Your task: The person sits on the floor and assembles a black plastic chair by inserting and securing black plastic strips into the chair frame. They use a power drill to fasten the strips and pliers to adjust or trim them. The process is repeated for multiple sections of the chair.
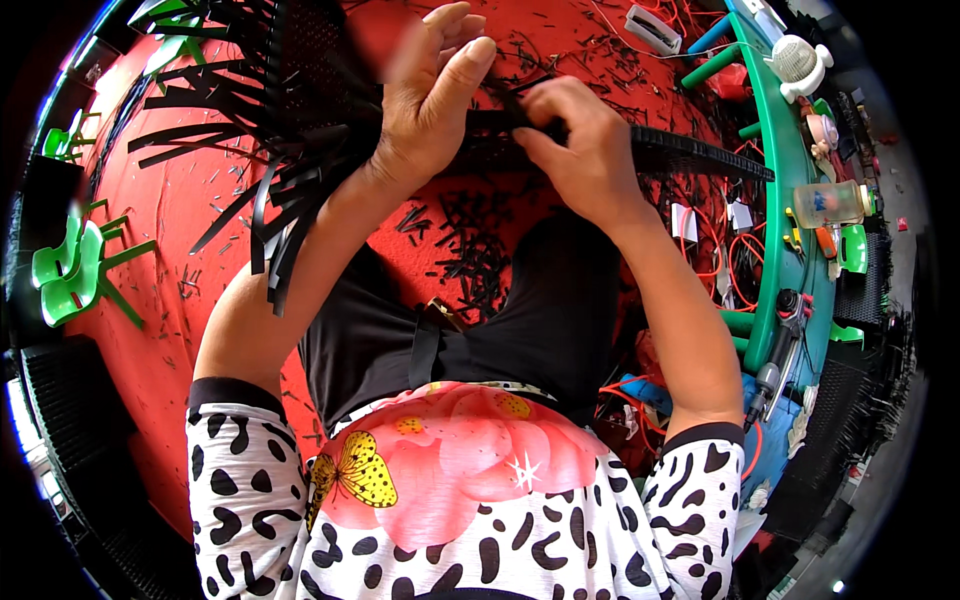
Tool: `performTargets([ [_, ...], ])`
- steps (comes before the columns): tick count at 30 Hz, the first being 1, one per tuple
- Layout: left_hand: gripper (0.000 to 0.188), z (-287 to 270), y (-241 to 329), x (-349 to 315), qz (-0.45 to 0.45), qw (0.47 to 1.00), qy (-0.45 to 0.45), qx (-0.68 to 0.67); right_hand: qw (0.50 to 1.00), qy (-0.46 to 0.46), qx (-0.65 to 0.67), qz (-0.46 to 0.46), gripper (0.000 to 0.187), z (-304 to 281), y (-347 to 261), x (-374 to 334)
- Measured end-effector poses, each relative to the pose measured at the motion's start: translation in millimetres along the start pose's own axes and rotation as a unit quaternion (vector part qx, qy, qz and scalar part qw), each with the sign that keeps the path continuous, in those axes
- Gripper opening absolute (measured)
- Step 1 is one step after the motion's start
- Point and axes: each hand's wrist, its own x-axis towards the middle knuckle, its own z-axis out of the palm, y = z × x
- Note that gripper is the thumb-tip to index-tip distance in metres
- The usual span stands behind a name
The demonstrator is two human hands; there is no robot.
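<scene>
A black woven piece of flat plastic strips [325, 65] lies across the upper middle, in front of my knees. Its loose strip ends [205, 110] fan out to the left, and some hang beside my left forearm. From its right side a long, ribbed black edge [700, 152] reaches toward the green table. My left hand [432, 100] is raised over the weave, thumb apart and fingers loosely stretched, with nothing seen in it. My right hand [585, 145] is closed, thumb and forefinger pinching a black strip at the weave's near edge. The fingertips partly hide that strip.
Cut black scraps [475, 250] litter the red floor [160, 400]. The green table [770, 260] at right carries a clear jar [830, 204], a white rounded device [797, 66] and a grey-black tool [780, 360]. Orange cords [720, 260] run beside it. Green chairs [85, 275] stand at left.
</scene>
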Motion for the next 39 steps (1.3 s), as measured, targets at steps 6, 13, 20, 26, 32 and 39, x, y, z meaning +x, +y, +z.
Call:
performTargets([
  [6,0.050,14,18,14,0.242,0.882,-0.072,0.398,0.934,0.130,0.284,0.174,0.007,3,-1,-32],
  [13,0.024,30,26,-9,0.032,0.802,-0.209,0.558,0.935,0.128,0.294,0.148,0.006,0,-13,-31],
  [20,0.022,31,27,-13,0.032,0.777,-0.265,0.570,0.883,0.148,0.392,0.213,0.015,-1,-10,-24],
  [26,0.021,36,37,-14,-0.055,0.738,-0.328,0.587,0.832,0.143,0.466,0.266,0.016,-2,-20,-32],
  [32,0.020,38,38,-42,-0.031,0.719,-0.299,0.627,0.830,0.141,0.465,0.275,0.016,3,-39,-47],
  [39,0.022,42,32,-65,0.055,0.763,-0.226,0.604,0.836,0.158,0.453,0.265,0.018,3,-63,-68],
])
